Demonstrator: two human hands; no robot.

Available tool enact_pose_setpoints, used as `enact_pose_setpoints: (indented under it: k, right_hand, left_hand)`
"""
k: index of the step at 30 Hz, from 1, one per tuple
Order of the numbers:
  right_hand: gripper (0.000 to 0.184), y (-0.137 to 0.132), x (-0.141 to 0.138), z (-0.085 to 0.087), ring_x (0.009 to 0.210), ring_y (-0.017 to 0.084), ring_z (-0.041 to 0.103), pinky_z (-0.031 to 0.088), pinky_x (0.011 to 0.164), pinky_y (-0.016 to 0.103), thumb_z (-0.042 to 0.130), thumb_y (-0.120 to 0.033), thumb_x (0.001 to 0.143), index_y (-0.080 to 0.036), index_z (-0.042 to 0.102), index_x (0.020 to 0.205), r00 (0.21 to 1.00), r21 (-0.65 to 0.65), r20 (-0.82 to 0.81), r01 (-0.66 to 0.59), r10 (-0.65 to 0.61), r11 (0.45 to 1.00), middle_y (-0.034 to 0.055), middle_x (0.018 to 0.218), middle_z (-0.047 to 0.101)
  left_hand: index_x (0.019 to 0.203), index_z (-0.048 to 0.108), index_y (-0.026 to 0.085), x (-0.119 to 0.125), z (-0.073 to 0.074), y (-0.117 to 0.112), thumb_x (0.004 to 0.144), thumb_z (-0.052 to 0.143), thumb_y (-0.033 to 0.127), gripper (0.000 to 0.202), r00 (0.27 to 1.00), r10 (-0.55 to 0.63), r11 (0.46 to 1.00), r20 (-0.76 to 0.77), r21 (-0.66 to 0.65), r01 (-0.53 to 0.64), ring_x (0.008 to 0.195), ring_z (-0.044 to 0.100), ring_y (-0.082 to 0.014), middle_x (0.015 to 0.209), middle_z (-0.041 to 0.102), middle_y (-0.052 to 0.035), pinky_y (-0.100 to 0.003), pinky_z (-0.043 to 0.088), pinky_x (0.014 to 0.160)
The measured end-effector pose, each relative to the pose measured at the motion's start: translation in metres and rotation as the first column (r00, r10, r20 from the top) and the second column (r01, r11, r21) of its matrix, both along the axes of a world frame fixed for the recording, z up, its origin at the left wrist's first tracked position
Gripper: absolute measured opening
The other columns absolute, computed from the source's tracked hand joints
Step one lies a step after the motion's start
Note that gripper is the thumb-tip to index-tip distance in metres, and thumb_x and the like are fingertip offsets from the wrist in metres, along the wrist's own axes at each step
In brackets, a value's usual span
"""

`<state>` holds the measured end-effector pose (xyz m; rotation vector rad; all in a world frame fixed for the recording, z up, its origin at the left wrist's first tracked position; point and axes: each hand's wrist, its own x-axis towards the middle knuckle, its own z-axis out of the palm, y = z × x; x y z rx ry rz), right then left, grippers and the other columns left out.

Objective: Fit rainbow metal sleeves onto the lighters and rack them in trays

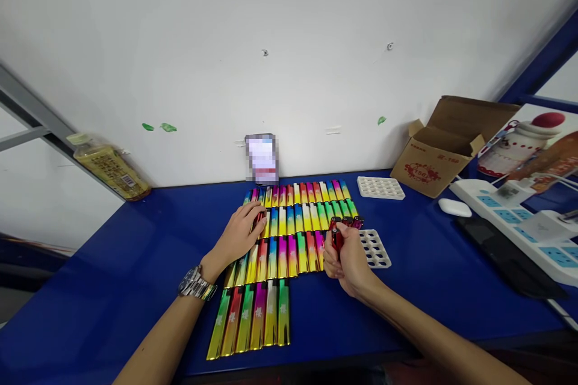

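Note:
Shiny gradient-coloured lighter cases (271,255) lie side by side in several rows on the blue table. My left hand (239,230) rests over the left part of the middle rows, thumb and fingers closed about a dark red lighter (258,216) that is partly hidden. To the right, my right hand (347,258) is wrapped around a red lighter (336,237), its top poking up near the thumb. Just past that hand, a few more dark red and purple lighter tops (347,222) show; whether they are held or lying there I cannot tell. A shorter row of cases (246,322) lies nearest me.
White perforated trays sit on the right, one (377,249) beside my right hand and one (380,187) near the wall. A phone (262,159) leans on the wall. Further right are an open cardboard box (433,156), a black phone (501,252) and a power strip (519,222). A bottle (111,168) leans at left.

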<state>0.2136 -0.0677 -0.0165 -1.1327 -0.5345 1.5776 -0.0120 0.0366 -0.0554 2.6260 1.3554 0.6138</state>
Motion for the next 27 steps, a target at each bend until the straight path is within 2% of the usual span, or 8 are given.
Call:
enact_pose_setpoints:
  k: [9, 12, 14, 16, 18, 21, 24, 27]
  right_hand:
    - [0.058, 0.001, 0.001, 0.000, 0.024, 0.004, 0.016, 0.011, 0.030, 0.018, 0.020, -0.034, 0.089, -0.019, 0.036, 0.036, 1.000, 0.002, 0.017, -0.004, 0.004, 1.000, -0.0051, 0.029, 0.023]
    - [0.060, -0.001, 0.003, -0.003, 0.025, 0.004, 0.016, 0.011, 0.030, 0.018, 0.022, -0.041, 0.092, -0.019, 0.036, 0.038, 0.998, 0.033, 0.017, -0.053, 0.052, 0.998, -0.0061, 0.030, 0.023]
    - [0.061, -0.003, 0.005, -0.005, 0.027, 0.004, 0.018, 0.014, 0.031, 0.018, 0.027, -0.052, 0.092, -0.019, 0.039, 0.042, 0.991, 0.135, -0.005, -0.131, 0.133, 0.982, -0.0069, 0.032, 0.025]
    - [0.058, -0.008, 0.007, -0.004, 0.029, 0.004, 0.023, 0.021, 0.033, 0.018, 0.034, -0.060, 0.090, -0.018, 0.048, 0.054, 0.978, 0.291, -0.023, -0.192, 0.208, 0.937, -0.0075, 0.038, 0.032]
    - [0.043, -0.015, 0.014, -0.002, 0.033, 0.005, 0.030, 0.030, 0.036, 0.019, 0.042, -0.057, 0.090, -0.019, 0.053, 0.075, 0.978, 0.433, 0.000, -0.186, 0.207, 0.882, -0.0077, 0.047, 0.040]
    - [0.019, -0.026, 0.033, 0.002, 0.045, 0.009, 0.045, 0.041, 0.047, 0.023, 0.048, -0.043, 0.093, -0.024, 0.052, 0.094, 0.989, 0.588, 0.143, -0.112, 0.034, 0.801, -0.0060, 0.058, 0.049]
    - [0.020, -0.034, 0.063, 0.003, 0.066, 0.013, 0.053, 0.044, 0.058, 0.026, 0.054, -0.042, 0.090, -0.023, 0.060, 0.093, 0.900, 0.688, 0.363, -0.083, -0.242, 0.721, 0.0015, 0.075, 0.057]
    - [0.023, -0.035, 0.094, -0.001, 0.068, 0.015, 0.053, 0.045, 0.057, 0.026, 0.064, -0.043, 0.082, -0.021, 0.067, 0.088, 0.782, 0.666, 0.506, -0.084, -0.365, 0.741, 0.0039, 0.082, 0.056]
  left_hand:
    - [0.118, 0.053, 0.020, 0.000, 0.001, -0.001, 0.096, 0.030, 0.040, 0.037, 1.000, 0.004, 1.000, -0.001, -0.019, -0.004, 0.127, 0.043, -0.0260, 0.131, 0.053, -0.0101, -0.047, 0.037, 0.105]
    - [0.117, 0.053, 0.019, 0.001, 0.001, -0.001, 0.096, 0.030, 0.040, 0.037, 1.000, 0.011, 1.000, -0.009, -0.028, -0.011, 0.128, 0.043, -0.0260, 0.131, 0.053, -0.0103, -0.047, 0.037, 0.105]
    - [0.117, 0.053, 0.020, 0.001, 0.001, -0.001, 0.096, 0.030, 0.040, 0.036, 1.000, 0.012, 1.000, -0.005, -0.018, -0.012, 0.127, 0.043, -0.0260, 0.131, 0.053, -0.0101, -0.046, 0.037, 0.105]
    - [0.116, 0.053, 0.020, 0.001, 0.000, 0.000, 0.096, 0.030, 0.040, 0.036, 1.000, 0.007, 1.000, 0.000, -0.007, -0.007, 0.127, 0.044, -0.0260, 0.130, 0.054, -0.0099, -0.046, 0.038, 0.104]
    - [0.116, 0.053, 0.020, 0.000, 0.000, 0.000, 0.096, 0.030, 0.040, 0.036, 1.000, -0.001, 1.000, 0.001, -0.004, 0.001, 0.126, 0.044, -0.0258, 0.130, 0.054, -0.0100, -0.046, 0.038, 0.104]
    - [0.117, 0.053, 0.020, 0.000, 0.000, 0.000, 0.096, 0.030, 0.040, 0.037, 1.000, -0.006, 1.000, -0.001, -0.009, 0.006, 0.126, 0.044, -0.0258, 0.130, 0.053, -0.0103, -0.046, 0.038, 0.104]
    - [0.117, 0.053, 0.020, 0.000, 0.000, 0.000, 0.096, 0.030, 0.040, 0.037, 1.000, -0.009, 1.000, 0.009, -0.003, 0.009, 0.125, 0.045, -0.0261, 0.129, 0.054, -0.0102, -0.047, 0.038, 0.104]
    - [0.117, 0.053, 0.020, 0.000, -0.001, 0.000, 0.096, 0.030, 0.040, 0.037, 1.000, -0.013, 1.000, 0.012, -0.005, 0.013, 0.126, 0.044, -0.0266, 0.128, 0.054, -0.0104, -0.048, 0.037, 0.104]
